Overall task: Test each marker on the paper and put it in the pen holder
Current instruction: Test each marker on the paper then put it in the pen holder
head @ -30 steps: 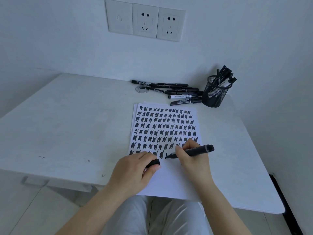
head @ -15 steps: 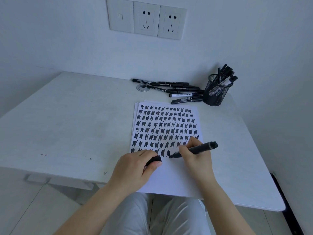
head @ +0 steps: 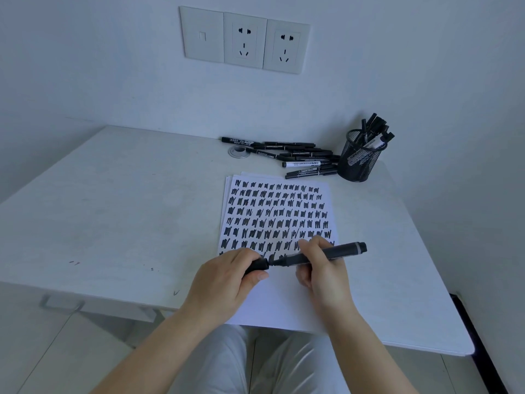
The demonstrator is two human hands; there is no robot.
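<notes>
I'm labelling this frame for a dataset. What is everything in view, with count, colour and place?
marker: one, black, uncapped, in the right hand's grip, above the paper
cap: one, black, in the left hand's grip, at the marker tip
paper: small stack, white, top sheet covered in black scribbles, table front
loose markers: a pile, mostly black, table back
pen holder: one, black mesh, holding markers, right of the pile
table: one, white
wall sockets: three plates, white, wall
left hand: one
right hand: one
</notes>
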